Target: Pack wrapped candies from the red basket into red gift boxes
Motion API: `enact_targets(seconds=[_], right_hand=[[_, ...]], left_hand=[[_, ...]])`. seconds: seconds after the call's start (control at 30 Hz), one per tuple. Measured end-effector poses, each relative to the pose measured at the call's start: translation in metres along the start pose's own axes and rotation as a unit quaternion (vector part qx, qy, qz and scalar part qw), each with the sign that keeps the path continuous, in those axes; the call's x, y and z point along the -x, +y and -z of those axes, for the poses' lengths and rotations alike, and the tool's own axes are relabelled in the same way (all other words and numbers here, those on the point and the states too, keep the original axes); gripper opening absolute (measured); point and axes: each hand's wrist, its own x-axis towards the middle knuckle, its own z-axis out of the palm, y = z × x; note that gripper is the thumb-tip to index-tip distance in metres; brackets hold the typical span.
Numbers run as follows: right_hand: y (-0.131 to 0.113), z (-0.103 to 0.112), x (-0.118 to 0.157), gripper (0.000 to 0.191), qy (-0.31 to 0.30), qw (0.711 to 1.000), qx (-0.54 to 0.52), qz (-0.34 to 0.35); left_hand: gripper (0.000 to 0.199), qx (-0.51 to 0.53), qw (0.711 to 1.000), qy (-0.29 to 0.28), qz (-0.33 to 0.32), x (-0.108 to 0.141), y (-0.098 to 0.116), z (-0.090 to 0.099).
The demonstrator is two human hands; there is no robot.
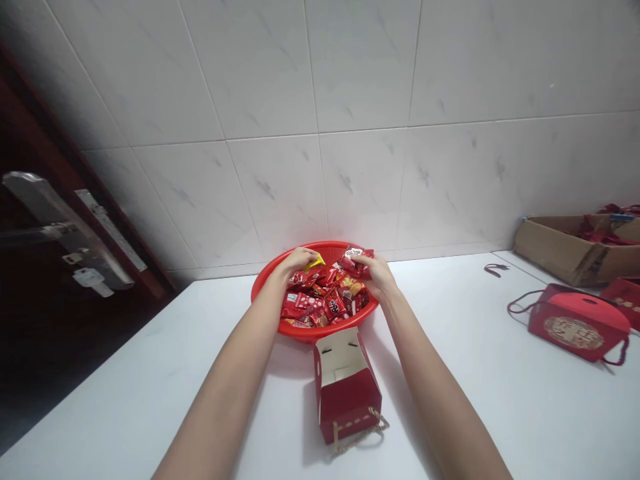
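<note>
A red plastic basket (260, 283) full of wrapped candies (320, 300) stands against the tiled wall. Over its left side, my left hand (299, 260) is closed on a small yellow candy packet (315, 261). My right hand (379, 275), above the right rim, pinches a red candy packet (354, 259) with white lettering. In front of the basket sits a dark red gift box (350, 403), its top open and its pale inside showing. A twisted rope handle (360, 440) hangs at the box's near end. Both forearms pass on either side of the box.
At right lies a closed red gift box (575, 325) with cord handles. Behind it, a cardboard carton (565, 247) holds dark red ribbons. A dark cord piece (496, 269) rests on the white table (165, 387). A door with a metal handle (65, 227) is at left.
</note>
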Motion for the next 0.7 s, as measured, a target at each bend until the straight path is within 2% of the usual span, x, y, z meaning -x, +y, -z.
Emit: enact_targets(seconds=[0.1,0.23,0.3,0.37,0.43,0.47,0.53,0.6,0.7], right_hand=[[0.000,0.000,0.001,0.022,-0.002,1.000,-0.001,0.000],[0.000,-0.001,0.001,0.021,-0.001,1.000,-0.001,-0.001],[0.000,-0.001,0.001,0.021,0.000,1.000,0.001,-0.001],[0.000,0.000,0.001,0.020,0.001,1.000,0.003,0.001],[0.000,0.000,0.001,0.019,0.000,1.000,0.005,0.004],[0.000,0.000,0.000,0.019,0.000,1.000,0.006,0.005],[0.000,0.001,0.000,0.019,0.000,1.000,0.008,0.007],[0.001,0.001,0.000,0.019,0.001,1.000,0.008,0.007],[0.001,0.001,0.000,0.020,0.003,1.000,0.009,0.007]], left_hand=[[0.003,0.014,0.999,0.028,-0.016,-0.002,-0.007,-0.001],[0.033,0.016,0.997,0.062,-0.040,-0.003,-0.012,-0.005],[0.033,0.006,0.998,0.024,-0.061,-0.001,-0.010,-0.007],[0.028,-0.038,0.994,-0.069,-0.072,0.003,-0.005,-0.011],[0.026,-0.110,0.979,-0.162,-0.048,0.007,0.000,-0.014],[0.023,-0.142,0.971,-0.189,-0.027,0.008,0.001,-0.015],[0.016,-0.179,0.965,-0.193,0.013,0.008,0.001,-0.016],[0.008,-0.187,0.967,-0.171,0.035,0.005,-0.002,-0.015],[0.018,-0.167,0.976,-0.133,0.049,-0.003,-0.012,-0.018]])
